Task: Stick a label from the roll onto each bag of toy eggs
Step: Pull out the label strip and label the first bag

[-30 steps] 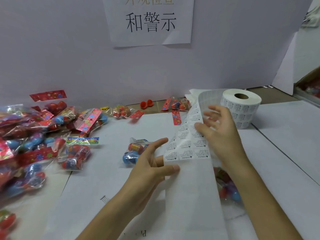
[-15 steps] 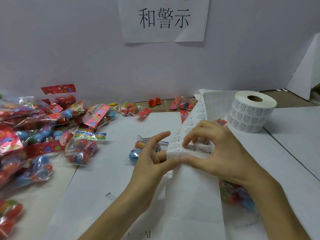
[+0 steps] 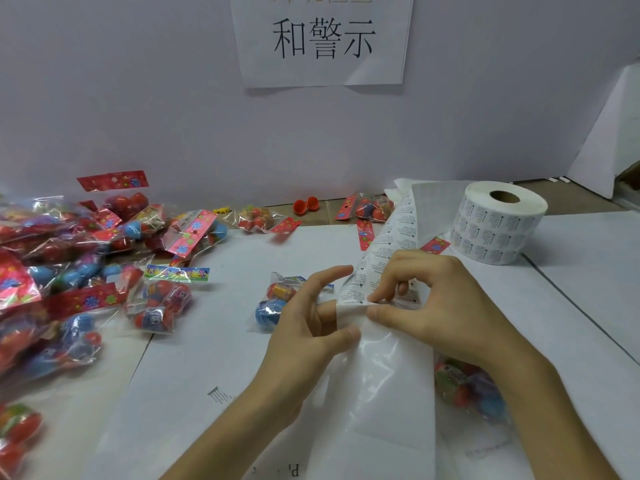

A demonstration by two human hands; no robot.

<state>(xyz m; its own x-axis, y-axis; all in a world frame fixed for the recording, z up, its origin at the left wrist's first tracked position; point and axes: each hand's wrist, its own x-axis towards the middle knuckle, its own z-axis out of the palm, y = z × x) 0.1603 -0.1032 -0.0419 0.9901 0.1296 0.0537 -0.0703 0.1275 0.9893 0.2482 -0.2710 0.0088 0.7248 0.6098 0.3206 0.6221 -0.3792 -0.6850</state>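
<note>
Head view: label strip [image 3: 388, 244] runs from the roll [image 3: 498, 225], far right, toward the person; bare backing [image 3: 391, 375] hangs near. Left hand [image 3: 304, 337] pinches the strip's left edge, thumb on front, fingers behind. Right hand [image 3: 433, 306] pinches at the lowest row, thumb and forefinger tips pressed together on what looks like a label corner, prob. peeling. One bag of toy eggs [image 3: 277, 303] lies just behind the left hand; another bag [image 3: 467, 386] sits under the right wrist. A big pile of bags [image 3: 69, 271] is on the left.

Risks: label could tear, curl or stick to itself if pulled too fast; thin backing may fold; strip tug could drag the roll.

Surface & room: white paper sheets over the table [image 3: 207, 341], white wall behind w/ a printed sign [image 3: 322, 36], a loose red egg [image 3: 306, 205] far centre.
</note>
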